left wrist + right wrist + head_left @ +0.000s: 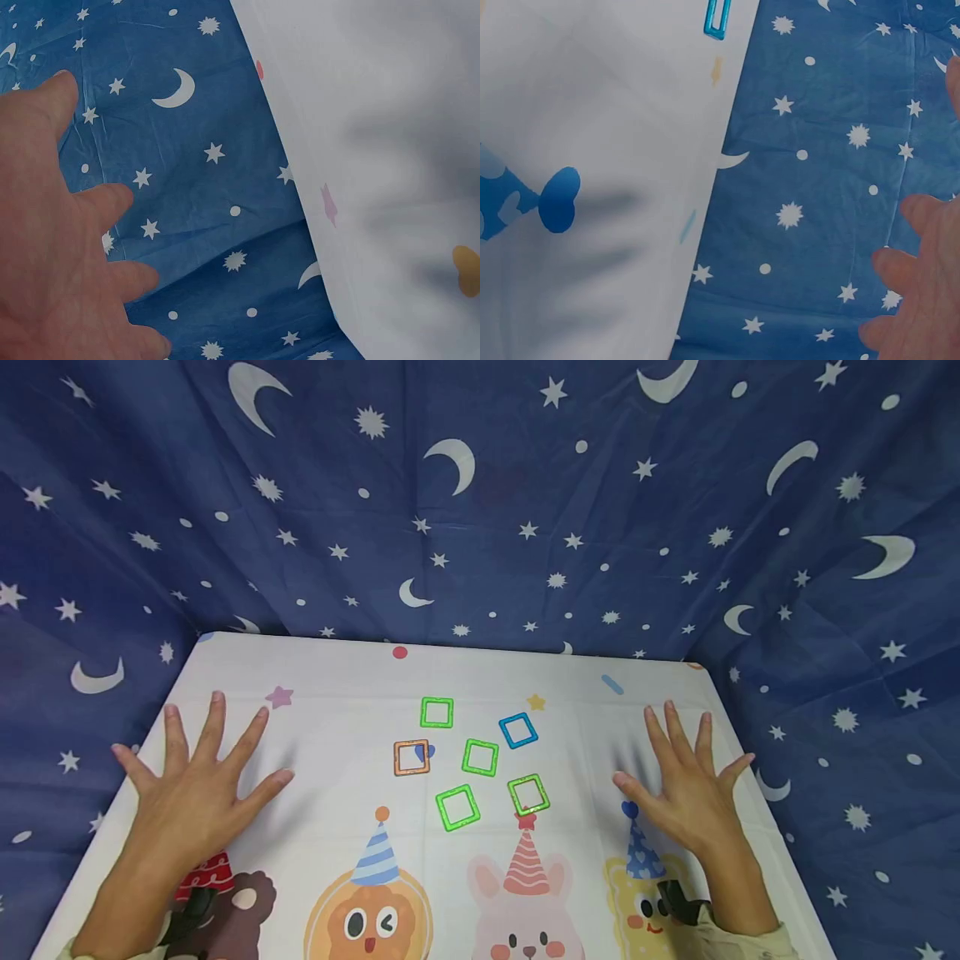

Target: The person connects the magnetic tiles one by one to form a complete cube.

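Both hands are spread wide over the table, holding nothing. My left hand (193,785) hovers on the left side, its shadow on the cloth beside it. On the right side, my right hand (692,793) has its fingers spread in the same way. Between them lie several square plastic frames: an orange one (412,757), a blue one (518,730), and green ones at the back (437,712), in the middle (480,757), at the front (457,807) and at the front right (528,794). In the right wrist view, part of the blue frame (717,19) shows at the top.
A white tablecloth (337,693) printed with party animals, stars and dots covers the table. Dark blue curtains (480,568) with moons and stars rise behind it and along both sides. A black strap (678,903) sits at the right wrist.
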A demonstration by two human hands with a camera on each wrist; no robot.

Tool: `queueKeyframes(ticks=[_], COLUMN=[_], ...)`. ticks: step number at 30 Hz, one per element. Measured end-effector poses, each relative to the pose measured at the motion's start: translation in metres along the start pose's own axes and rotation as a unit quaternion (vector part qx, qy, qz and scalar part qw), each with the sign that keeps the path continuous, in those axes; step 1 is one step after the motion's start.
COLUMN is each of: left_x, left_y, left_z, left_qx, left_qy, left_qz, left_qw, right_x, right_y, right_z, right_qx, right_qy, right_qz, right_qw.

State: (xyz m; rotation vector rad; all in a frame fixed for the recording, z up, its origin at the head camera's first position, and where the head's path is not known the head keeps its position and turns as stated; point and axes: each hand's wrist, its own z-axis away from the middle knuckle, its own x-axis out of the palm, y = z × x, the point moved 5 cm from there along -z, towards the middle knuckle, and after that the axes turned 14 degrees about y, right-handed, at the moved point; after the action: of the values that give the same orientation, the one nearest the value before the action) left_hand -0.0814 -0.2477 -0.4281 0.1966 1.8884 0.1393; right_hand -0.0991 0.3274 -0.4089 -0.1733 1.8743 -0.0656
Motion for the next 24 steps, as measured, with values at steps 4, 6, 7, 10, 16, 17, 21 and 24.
queueKeyframes(ticks=[4,6,7,10,16,17,21,24], left_x=[-0.0008,-0.0012,-0.0012,-0.0015,0.0,0.0005,0.0022,0.0029], left_y=[0.0005,0.0007,0.0005,0.0004,0.001,0.0015,0.0047,0.0069], left_z=[-0.0007,-0.0005,-0.0005,-0.0004,-0.0028,-0.0034,-0.0035,-0.0024], left_qx=[0.001,0.001,0.0,-0.002,-0.002,-0.001,-0.001,0.001], left_qy=[0.004,0.006,0.005,0.004,0.001,0.0,-0.008,-0.013], left_qz=[0.002,0.004,0.004,0.005,0.006,0.006,0.005,0.006], left_qw=[1.0,1.0,1.0,1.0,1.0,1.0,1.0,0.9999], right_x=[-0.0001,-0.0001,-0.0001,0.0004,0.0023,0.0025,0.0035,0.0059], right_y=[0.0001,-0.0002,-0.0004,-0.0008,-0.002,-0.0024,-0.0035,-0.0034], right_z=[-0.0011,-0.0017,-0.002,-0.0024,-0.0024,-0.0025,-0.0023,-0.0015], right_qx=[0.002,0.002,0.002,0.002,0.001,0.002,0.004,0.004], right_qy=[-0.002,-0.001,0.0,0.002,0.002,0.002,0.003,0.003], right_qz=[-0.001,-0.003,-0.003,-0.004,-0.004,-0.005,-0.008,-0.013], right_qw=[1.0,1.0,1.0,1.0,1.0,1.0,1.0,1.0])
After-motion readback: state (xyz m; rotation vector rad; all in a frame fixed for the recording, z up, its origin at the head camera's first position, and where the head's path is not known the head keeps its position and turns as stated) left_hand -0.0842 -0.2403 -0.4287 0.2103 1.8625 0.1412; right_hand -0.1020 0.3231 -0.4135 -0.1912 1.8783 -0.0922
